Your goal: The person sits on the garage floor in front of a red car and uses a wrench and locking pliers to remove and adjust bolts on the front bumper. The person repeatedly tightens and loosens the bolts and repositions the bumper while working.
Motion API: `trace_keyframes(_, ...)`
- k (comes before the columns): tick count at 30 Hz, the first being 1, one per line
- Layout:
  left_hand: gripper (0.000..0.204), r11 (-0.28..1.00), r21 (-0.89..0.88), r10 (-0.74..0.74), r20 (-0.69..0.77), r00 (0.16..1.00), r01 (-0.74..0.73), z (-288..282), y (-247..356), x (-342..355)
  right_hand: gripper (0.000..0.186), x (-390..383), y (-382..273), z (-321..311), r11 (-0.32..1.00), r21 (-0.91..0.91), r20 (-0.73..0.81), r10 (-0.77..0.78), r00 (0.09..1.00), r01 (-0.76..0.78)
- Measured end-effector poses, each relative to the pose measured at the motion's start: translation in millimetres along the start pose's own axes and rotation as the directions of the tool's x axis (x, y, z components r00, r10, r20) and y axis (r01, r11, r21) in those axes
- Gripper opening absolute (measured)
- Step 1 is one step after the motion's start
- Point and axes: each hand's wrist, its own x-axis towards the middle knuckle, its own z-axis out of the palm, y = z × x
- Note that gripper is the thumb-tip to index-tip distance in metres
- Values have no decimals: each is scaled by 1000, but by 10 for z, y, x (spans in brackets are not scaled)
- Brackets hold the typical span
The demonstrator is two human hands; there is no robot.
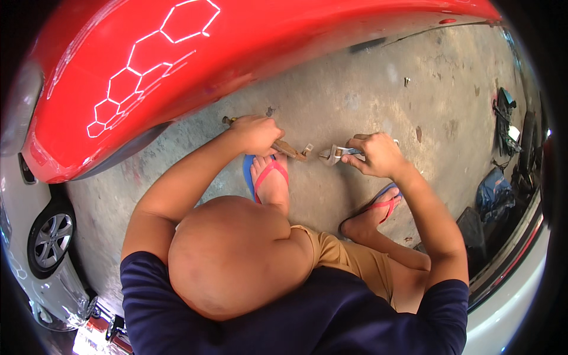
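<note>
My left hand is closed around a worn, brownish tool that resembles locking pliers. A knob-like end sticks out behind the fist, and the jaws point right. By its jaw tip is a small pale metal piece; whether the jaws grip it I cannot tell. A short gap to the right, my right hand grasps an adjustable wrench by its bluish handle. The wrench's head faces left toward the pliers, apart from them. Both tools are held over the concrete floor, in front of my sandalled feet.
A red glossy car body panel curves across the top left. A small bolt-like piece lies on the stained concrete floor. Dark parts and a blue plastic bag sit at right. A car wheel shows at left.
</note>
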Motion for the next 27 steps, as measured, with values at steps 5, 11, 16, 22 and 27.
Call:
trace_keyframes(5, 25, 992, 9, 122, 53, 991, -123, -173, 189, -104, 30, 269, -214, -290, 959, -86, 181, -253, 950, 271)
trace_keyframes(11, 26, 992, -26, 128, 78, 989, -127, -207, 232, -168, 28, 231, -284, -288, 966, 12, 176, -256, 951, 258)
trace_keyframes(16, 33, 986, -139, 96, 53, 994, -88, -43, 156, -210, 29, 16, -210, -251, 984, 168, 92, -72, 993, 56)
trace_keyframes(22, 34, 987, -125, 112, 70, 991, -102, -60, 217, -208, 37, -52, -231, -127, 976, 216, 30, -29, 999, 22)
trace_keyframes(27, 35, 993, -94, 84, 85, 993, -76, -115, 269, -230, 46, -58, -216, 40, 958, 268, 96, 80, 992, -103)
